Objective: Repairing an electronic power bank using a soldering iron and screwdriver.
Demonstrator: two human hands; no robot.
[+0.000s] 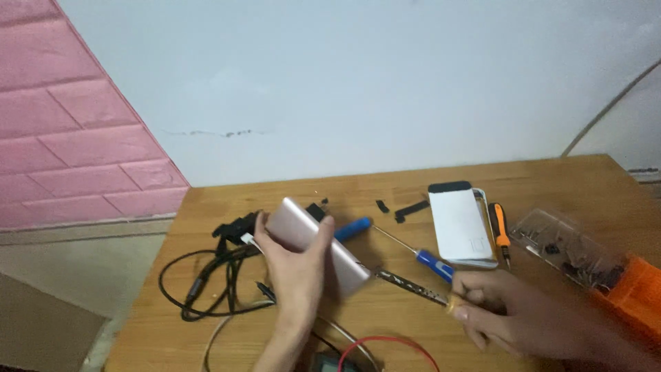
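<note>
Head view only. My left hand (296,265) has its grip clamped on a silver power bank (318,244), thumb over the top edge, fingers wrapped on the far side; the bank sits tilted, long axis running from upper left to lower right, low over the wooden surface (385,324) near its middle. I can't tell if its lower end touches the wood. My right hand (513,313) has its grip closed around the yellowish handle end of a soldering iron (413,288); the dark metal shaft points left, and its tip reaches the lower right corner of the power bank. I can't tell whether it makes contact. Just behind the bank lies a blue-handled screwdriver (352,229), and a second blue-handled screwdriver (434,265) lies just beside the iron's shaft. A white power bank with a dark end (460,224) lies flat farther right, with an orange-and-black screwdriver (498,231) just beside its right edge. A clear plastic parts box (561,244) sits near the right edge, touching an orange case (637,293). Small black plastic pieces (406,210) are scattered between the two banks. Black cables (206,282) are coiled at the left, and a red wire (392,344) loops at the bottom edge. Motion blur on my right hand.
</note>
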